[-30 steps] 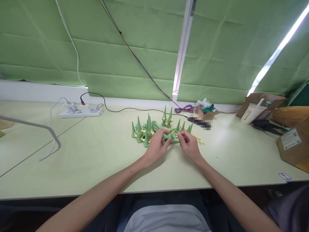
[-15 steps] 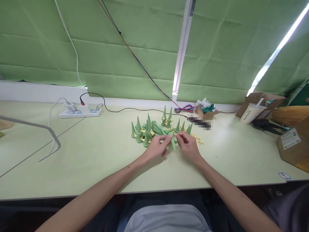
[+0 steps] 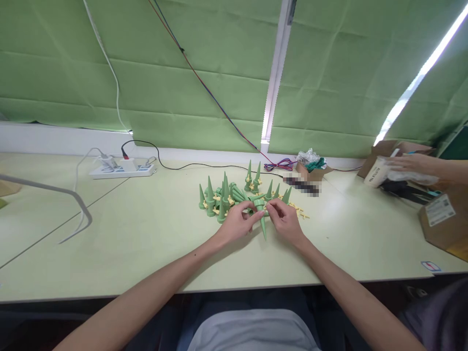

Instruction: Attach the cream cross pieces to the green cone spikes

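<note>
Between my hands a green cone-shaped spike (image 3: 263, 227) points down toward me, its wide collar at the top. My left hand (image 3: 240, 222) pinches it from the left with thumb and fingers. My right hand (image 3: 285, 220) is closed at its right side, fingertips on a small yellow piece (image 3: 266, 207) partly hidden by them. Several green spikes with yellow pieces (image 3: 210, 197) stand to the left. Two more spikes (image 3: 257, 178) stand behind. Loose green parts lie in the middle, and small yellow pieces (image 3: 301, 212) are scattered right of my right hand.
A white power strip (image 3: 122, 170) lies at the back left, near a grey bent bar (image 3: 82, 207). At the back right are a small carton (image 3: 314, 171), a drink cup (image 3: 377, 172) and a cardboard box (image 3: 442, 217). Another person's hand (image 3: 413, 163) reaches in beside the cup.
The spike between my hands has tilted, its tip now lower and its collar in sight. Another person's hand has come in at the right, over the cup and boxes.
</note>
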Available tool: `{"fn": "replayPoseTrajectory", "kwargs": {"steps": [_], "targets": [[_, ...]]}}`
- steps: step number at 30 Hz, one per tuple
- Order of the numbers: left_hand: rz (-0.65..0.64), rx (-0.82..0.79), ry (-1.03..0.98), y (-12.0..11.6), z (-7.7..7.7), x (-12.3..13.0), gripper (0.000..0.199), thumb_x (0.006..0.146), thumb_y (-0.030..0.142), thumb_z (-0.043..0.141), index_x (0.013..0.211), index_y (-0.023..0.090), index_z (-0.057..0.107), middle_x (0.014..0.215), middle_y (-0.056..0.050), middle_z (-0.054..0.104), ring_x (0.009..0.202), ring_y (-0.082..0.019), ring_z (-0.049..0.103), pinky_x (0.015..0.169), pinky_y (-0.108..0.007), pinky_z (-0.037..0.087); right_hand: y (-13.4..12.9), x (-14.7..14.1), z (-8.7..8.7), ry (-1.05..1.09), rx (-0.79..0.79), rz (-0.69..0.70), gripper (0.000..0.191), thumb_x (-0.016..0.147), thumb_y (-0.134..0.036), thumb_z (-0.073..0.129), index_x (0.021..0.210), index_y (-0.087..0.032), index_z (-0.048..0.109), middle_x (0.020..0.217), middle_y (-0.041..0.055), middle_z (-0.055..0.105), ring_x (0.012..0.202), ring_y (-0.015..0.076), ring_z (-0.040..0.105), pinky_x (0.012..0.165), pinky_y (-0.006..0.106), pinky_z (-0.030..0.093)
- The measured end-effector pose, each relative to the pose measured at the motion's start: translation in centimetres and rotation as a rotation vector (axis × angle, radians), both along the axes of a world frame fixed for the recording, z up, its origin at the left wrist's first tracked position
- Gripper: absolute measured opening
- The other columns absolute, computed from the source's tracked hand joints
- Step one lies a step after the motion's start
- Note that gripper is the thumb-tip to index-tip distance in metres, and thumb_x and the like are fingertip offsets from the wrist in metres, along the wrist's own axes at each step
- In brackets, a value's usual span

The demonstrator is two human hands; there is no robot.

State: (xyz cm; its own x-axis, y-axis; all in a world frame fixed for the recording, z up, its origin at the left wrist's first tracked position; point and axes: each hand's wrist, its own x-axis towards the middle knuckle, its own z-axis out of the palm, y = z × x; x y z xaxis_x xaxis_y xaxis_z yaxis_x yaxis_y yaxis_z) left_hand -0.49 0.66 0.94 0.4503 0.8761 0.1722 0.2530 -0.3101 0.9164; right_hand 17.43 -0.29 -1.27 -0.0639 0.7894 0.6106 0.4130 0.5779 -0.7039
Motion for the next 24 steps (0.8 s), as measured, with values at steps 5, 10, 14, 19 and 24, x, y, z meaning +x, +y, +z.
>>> {"fn": "replayPoseTrajectory", "kwargs": {"steps": [5, 10, 14, 19, 24], "targets": [[0.036, 0.027, 0.012, 0.10, -0.13, 0.05, 0.040, 0.081, 0.058, 0.059, 0.092, 0.020, 0.052, 0.047, 0.007, 0.046, 0.042, -0.012, 0.045, 0.044, -0.023, 0.033, 0.00, 0.04, 0.11, -0.009, -0.014, -0.004, 0.026, 0.095, -0.039, 0.048, 0.079, -0.020, 0.054, 0.064, -0.0022, 0.047, 0.053, 0.0110, 0.038, 0.051, 0.026, 0.030], [0.064, 0.132, 0.003, 0.14, -0.18, 0.10, 0.038, 0.081, 0.052, 0.062, 0.098, 0.019, 0.055, 0.060, 0.005, 0.052, 0.049, -0.011, 0.050, 0.047, -0.023, 0.038, 0.09, 0.15, -0.09, -0.002, -0.028, 0.009, 0.026, 0.095, -0.039, 0.048, 0.077, -0.020, 0.053, 0.062, -0.0031, 0.043, 0.052, 0.0107, 0.036, 0.050, 0.025, 0.029], [0.081, 0.278, 0.014, 0.42, -0.44, 0.10, 0.034, 0.081, 0.047, 0.064, 0.097, 0.018, 0.057, 0.080, 0.000, 0.057, 0.056, -0.010, 0.050, 0.051, -0.023, 0.041, 0.12, 0.18, -0.19, 0.016, -0.052, 0.024, 0.029, 0.096, -0.041, 0.046, 0.076, -0.020, 0.051, 0.059, -0.0035, 0.042, 0.050, 0.0107, 0.036, 0.049, 0.025, 0.030], [0.086, 0.397, 0.035, 0.73, -0.81, 0.08, 0.031, 0.081, 0.043, 0.067, 0.100, 0.019, 0.057, 0.089, -0.001, 0.054, 0.058, -0.008, 0.047, 0.053, -0.023, 0.042, 0.09, 0.21, -0.06, 0.015, -0.064, 0.038, 0.031, 0.096, -0.041, 0.045, 0.073, -0.020, 0.048, 0.057, -0.0040, 0.040, 0.050, 0.0106, 0.036, 0.049, 0.024, 0.030], [0.070, 0.431, 0.032, 0.66, -0.95, 0.06, 0.027, 0.082, 0.038, 0.067, 0.099, 0.019, 0.058, 0.092, -0.002, 0.053, 0.055, -0.006, 0.045, 0.052, -0.023, 0.042, 0.01, 0.24, 0.15, 0.012, -0.087, 0.049, 0.032, 0.096, -0.040, 0.044, 0.070, -0.021, 0.047, 0.054, -0.0043, 0.039, 0.049, 0.0109, 0.035, 0.049, 0.025, 0.030]]}}
